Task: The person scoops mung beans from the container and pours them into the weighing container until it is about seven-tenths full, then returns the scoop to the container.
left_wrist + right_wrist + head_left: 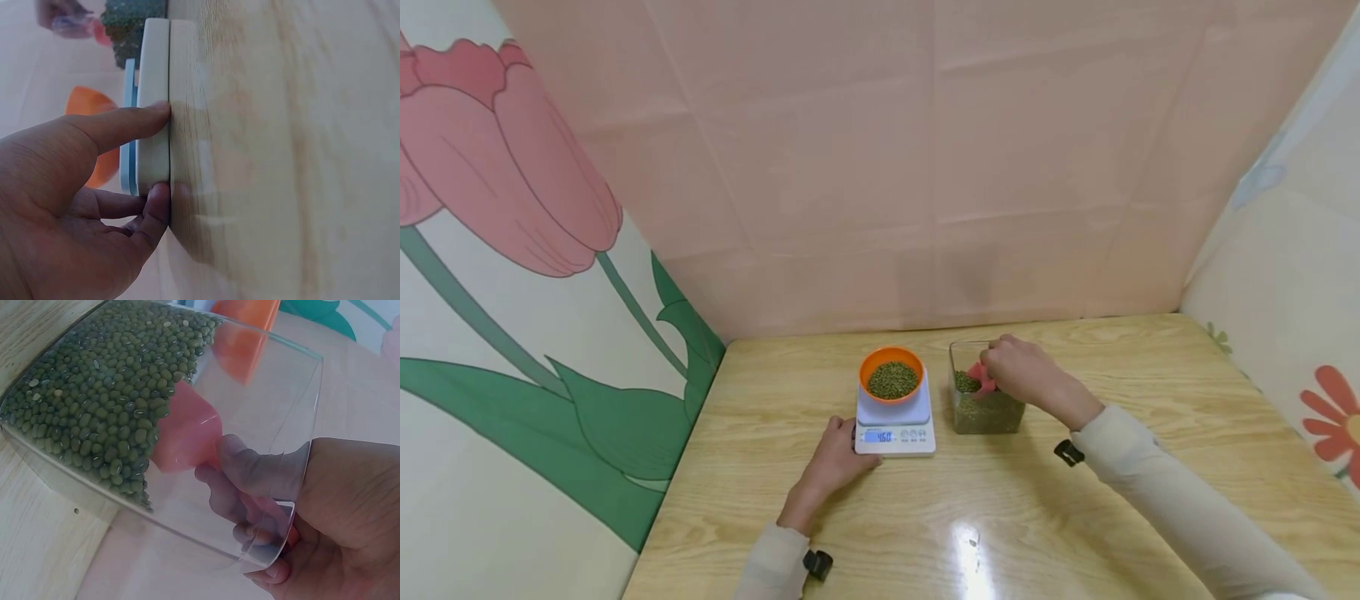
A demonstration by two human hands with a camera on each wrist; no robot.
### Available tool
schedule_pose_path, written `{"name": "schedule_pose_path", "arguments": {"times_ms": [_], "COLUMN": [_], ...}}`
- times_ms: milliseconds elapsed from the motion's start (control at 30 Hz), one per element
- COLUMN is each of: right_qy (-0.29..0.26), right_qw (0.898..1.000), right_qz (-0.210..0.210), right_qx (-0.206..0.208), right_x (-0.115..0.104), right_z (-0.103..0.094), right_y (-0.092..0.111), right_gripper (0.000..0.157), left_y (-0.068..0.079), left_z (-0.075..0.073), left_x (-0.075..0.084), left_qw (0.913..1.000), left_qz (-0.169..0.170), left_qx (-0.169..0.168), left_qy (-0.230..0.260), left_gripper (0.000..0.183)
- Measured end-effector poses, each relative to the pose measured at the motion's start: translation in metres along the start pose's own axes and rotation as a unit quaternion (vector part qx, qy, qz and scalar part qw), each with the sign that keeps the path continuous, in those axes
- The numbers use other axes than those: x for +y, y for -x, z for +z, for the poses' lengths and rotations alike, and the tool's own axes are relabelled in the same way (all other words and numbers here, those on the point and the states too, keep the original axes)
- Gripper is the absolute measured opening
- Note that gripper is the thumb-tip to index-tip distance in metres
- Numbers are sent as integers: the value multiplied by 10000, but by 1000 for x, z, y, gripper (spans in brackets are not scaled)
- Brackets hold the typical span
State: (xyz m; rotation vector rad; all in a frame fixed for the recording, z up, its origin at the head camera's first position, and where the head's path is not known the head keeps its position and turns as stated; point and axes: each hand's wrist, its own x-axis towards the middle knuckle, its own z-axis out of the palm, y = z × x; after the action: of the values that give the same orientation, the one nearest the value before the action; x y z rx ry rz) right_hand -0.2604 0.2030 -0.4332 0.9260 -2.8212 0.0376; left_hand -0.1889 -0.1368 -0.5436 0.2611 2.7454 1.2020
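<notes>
A white digital kitchen scale (895, 440) stands on the table, its lit display showing what looks like 460. On its platform sits an orange bowl (863, 379) of mung beans (892, 380). My left hand (838, 454) holds the scale by its near left corner, thumb along the front edge and fingers at the side (94, 162). To the right stands a clear square container (988, 423), partly filled with mung beans (106, 394). My right hand (1026, 372) reaches in over its rim and grips a pink scoop (187, 428) by the handle. The scoop's tip is sunk in the beans.
The wooden table (775, 375) ends at a pink sheet (925, 167) behind the scale and container. Painted flower walls flank it left (497, 167) and right (1285, 292). Both wrists wear a black clip, and light glares off the table's front.
</notes>
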Motion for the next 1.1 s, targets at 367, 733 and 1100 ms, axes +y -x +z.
{"name": "schedule_pose_path", "arguments": {"times_ms": [367,733,1100], "right_qy": [-334,-622,-782], "right_qw": [9992,9975,9960], "right_qz": [-58,-162,-146], "right_qx": [-197,-308,-404], "right_x": [3,5,6], "right_z": [-1,3,8], "right_y": [-4,-9,-12], "right_gripper": [27,24,19], "left_y": [0,0,-1], "left_z": [1,0,1], "left_x": [0,0,2], "left_qw": [10000,10000,10000], "left_qz": [-35,-6,8], "left_qx": [-29,-21,-19], "left_qy": [-16,-10,-42], "left_gripper": [69,68,69]}}
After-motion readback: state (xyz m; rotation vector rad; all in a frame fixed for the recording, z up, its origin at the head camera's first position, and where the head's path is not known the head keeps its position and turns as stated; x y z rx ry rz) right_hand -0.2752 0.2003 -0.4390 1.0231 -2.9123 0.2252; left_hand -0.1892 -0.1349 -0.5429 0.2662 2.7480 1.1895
